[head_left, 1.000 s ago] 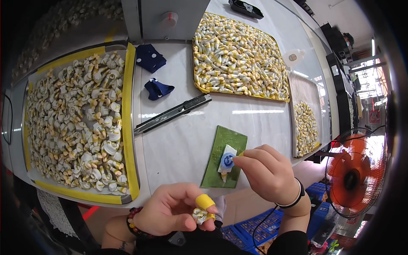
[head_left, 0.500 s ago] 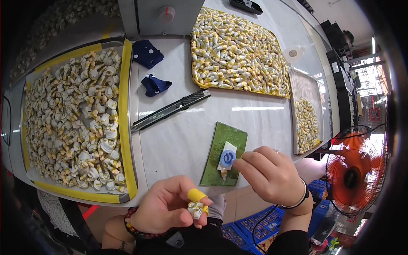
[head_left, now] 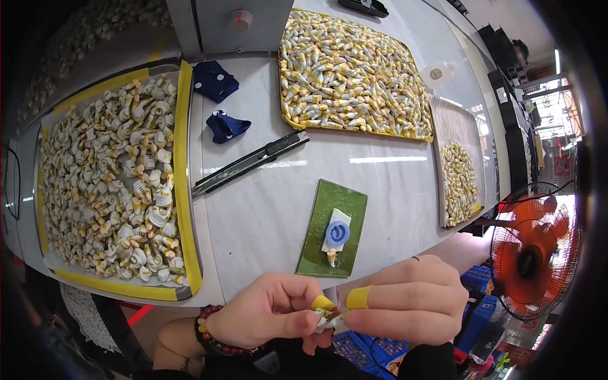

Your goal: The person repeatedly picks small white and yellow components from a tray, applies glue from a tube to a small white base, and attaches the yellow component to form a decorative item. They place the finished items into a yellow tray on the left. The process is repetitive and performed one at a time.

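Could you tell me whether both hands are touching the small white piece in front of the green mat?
Touching. The head view shows the left hand and right hand both pinching the white piece between fingertips, with no gap.

A long white worktop (head_left: 266, 209) runs from near left to far right, glossy with a streak of reflected light. Off its right edge stands an orange fan (head_left: 529, 259) above blue crates (head_left: 481, 297). Bright daylight enters at far right.
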`<action>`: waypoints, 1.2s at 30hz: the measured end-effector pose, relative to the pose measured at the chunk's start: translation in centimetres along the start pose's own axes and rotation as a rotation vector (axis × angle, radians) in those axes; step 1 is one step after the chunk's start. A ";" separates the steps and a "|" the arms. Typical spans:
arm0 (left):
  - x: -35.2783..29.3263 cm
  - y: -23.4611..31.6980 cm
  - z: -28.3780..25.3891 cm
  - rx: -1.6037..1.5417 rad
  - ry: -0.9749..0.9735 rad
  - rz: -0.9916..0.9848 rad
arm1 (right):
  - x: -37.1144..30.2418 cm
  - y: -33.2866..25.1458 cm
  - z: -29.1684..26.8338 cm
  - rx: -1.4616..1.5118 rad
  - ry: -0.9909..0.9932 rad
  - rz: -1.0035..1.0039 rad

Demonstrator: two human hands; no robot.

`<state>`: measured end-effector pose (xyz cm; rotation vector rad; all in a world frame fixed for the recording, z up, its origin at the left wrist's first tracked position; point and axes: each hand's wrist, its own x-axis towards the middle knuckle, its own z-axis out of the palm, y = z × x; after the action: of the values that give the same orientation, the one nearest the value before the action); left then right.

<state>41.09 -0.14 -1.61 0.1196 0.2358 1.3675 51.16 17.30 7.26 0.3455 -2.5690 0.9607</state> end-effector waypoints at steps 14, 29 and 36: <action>0.5 -0.9 -0.5 -0.121 -0.058 -0.145 | 0.0 -0.3 -0.4 -0.181 -0.044 -0.103; 0.6 0.3 0.7 -0.123 -0.030 -0.088 | -0.6 -0.1 0.1 -0.162 -0.065 -0.166; 0.3 0.6 1.9 0.026 0.072 -0.009 | -0.7 0.2 0.1 -0.055 -0.027 -0.168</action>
<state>41.05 0.41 0.30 0.0905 0.3143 1.3615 51.73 17.48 6.75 0.5519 -2.5369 0.8294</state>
